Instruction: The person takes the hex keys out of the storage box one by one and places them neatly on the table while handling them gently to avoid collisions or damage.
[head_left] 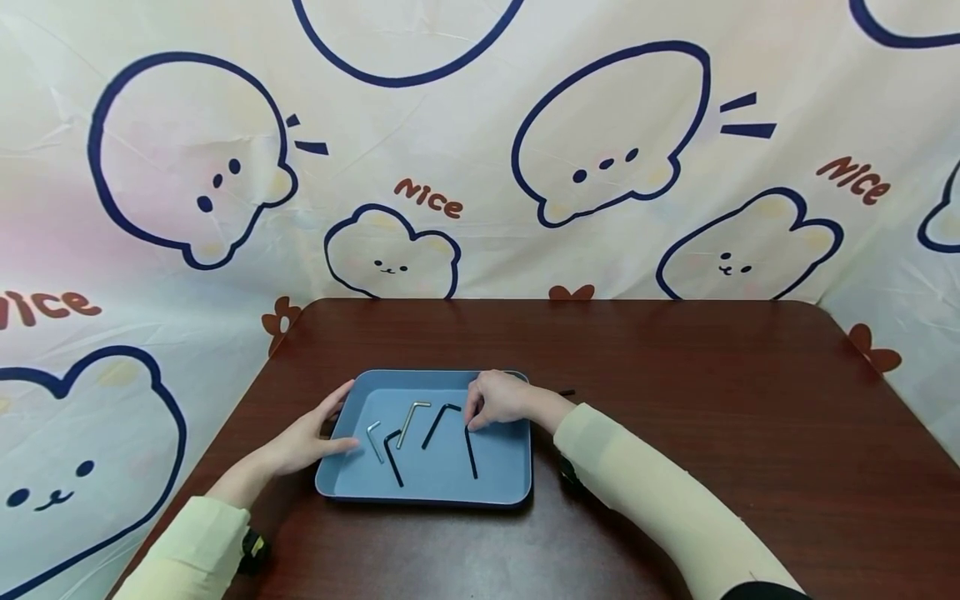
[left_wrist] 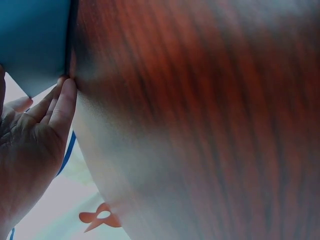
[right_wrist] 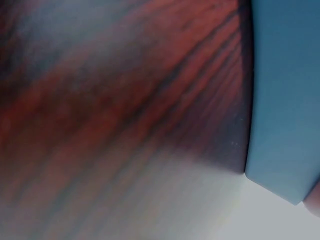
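Head view suggests handling partway through: the right hand (head_left: 498, 397) pinches the upper end of a black hex key (head_left: 471, 457) inside the blue tray (head_left: 495, 490), near its right edge, not yet released. Four other hex keys (head_left: 435, 428) lie loose there; a dark piece (head_left: 567, 392), perhaps another, sits on the counter (head_left: 637, 350) beyond that edge. The left hand (head_left: 303, 439), fingers extended, touches the tray's left edge.
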